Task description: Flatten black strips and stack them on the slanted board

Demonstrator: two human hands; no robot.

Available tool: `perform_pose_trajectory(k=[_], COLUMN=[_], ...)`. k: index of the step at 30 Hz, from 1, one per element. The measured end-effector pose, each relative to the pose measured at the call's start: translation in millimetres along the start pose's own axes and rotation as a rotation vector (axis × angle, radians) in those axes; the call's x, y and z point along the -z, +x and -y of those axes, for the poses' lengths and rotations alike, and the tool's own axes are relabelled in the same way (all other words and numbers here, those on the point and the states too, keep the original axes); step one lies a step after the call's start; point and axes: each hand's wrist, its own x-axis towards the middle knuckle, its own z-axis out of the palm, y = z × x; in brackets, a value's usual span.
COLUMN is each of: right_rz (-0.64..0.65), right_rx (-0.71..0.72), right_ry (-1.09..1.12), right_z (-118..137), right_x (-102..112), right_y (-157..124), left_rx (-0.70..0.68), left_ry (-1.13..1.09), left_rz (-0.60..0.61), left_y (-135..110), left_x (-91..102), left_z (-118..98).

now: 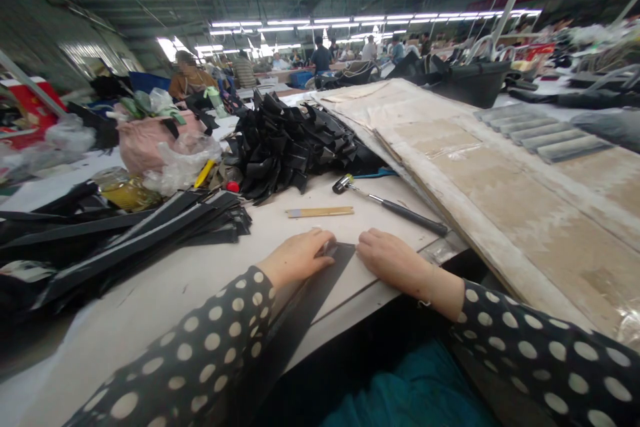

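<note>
A pale worktable (200, 273) bears black strips (150, 233), a hammer (390, 203), a wooden stick (320, 212) and stained boards (500, 200)

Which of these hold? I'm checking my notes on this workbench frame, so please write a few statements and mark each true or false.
1. Both hands rest on the dark strip. True: left hand, right hand.
2. The hammer is in the right hand. False: it lies on the table, beyond the hands.
3. A wooden stick lies beyond the hands. True.
4. The sleeves are plain white. False: dark with pale dots.
5. The pile of black pieces lies right of the hammer. False: behind and left of it.
</note>
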Motion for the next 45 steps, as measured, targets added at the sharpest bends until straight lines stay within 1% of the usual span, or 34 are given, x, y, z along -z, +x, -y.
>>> perform_pose_trajectory(k=[2,4,5,7,8,9,11,14,17,20,22,24,29,31,34,37,41,43,45], right_rz=[0.017,0.030,0.015,-0.060,-0.105,-0.134,-0.130,-0.079,-0.065,-0.069,-0.062,-0.045,-0.021,-0.003,0.037,0.112,0.249,0.317,0.352], right_rx=[-0.005,-0.080,-0.137,-0.216,-0.216,-0.185,-0.096,-0.049,-0.026,0.049,0.076,0.057,-0.067,-0.124,-0.198,-0.247,-0.226,-0.249,-0.288], right_ry=[0.041,0.170,0.233,0.326,0.351,0.369,0.394,0.335,0.158,-0.004,-0.042,-0.024,0.169,0.265,0.385,0.491,0.598,0.727,0.915], right_z=[-5,-12,-16,-18,-16,-14,-6,6,14,19,19,18,10,8,4,-2,-9,-8,-5], right_x=[1,3,3,2,1,-1,-5,-9,-12,-13,-14,-13,-6,-2,3,7,15,19,21], right_y=[3,8,11,17,20,23,27,28,26,26,29,32,35,34,34,37,44,46,45], left_rx=[0.009,0.016,0.017,0.017,0.015,0.015,0.007,-0.018,-0.044,-0.051,-0.039,-0.018,0.102,0.115,0.122,0.181,0.191,0.186,0.176], left_ry=[-0.009,-0.021,-0.026,-0.033,-0.035,-0.036,-0.034,-0.017,0.028,0.125,0.166,0.128,-0.091,-0.100,-0.031,0.030,0.037,0.017,-0.026], left_rz=[0.004,0.005,0.002,-0.009,-0.015,-0.023,-0.035,-0.048,-0.034,-0.029,-0.031,-0.044,-0.162,-0.131,-0.046,-0.009,-0.032,-0.059,-0.084], left_y=[-1,-1,-1,-1,-1,-1,-2,-3,-3,-3,-3,-3,-4,-3,-1,2,3,1,-3], left_x=[0.3,0.2,-0.1,-1.5,-2.4,-3.5,-5.7,-7.8,-6.7,-3.6,-2.8,-4.4,-10.9,-9.3,-3.8,-0.4,1.8,4.1,6.3], left_z=[0,-1,0,0,1,2,3,5,4,1,-1,-1,1,1,-3,-10,-13,-9,-3])
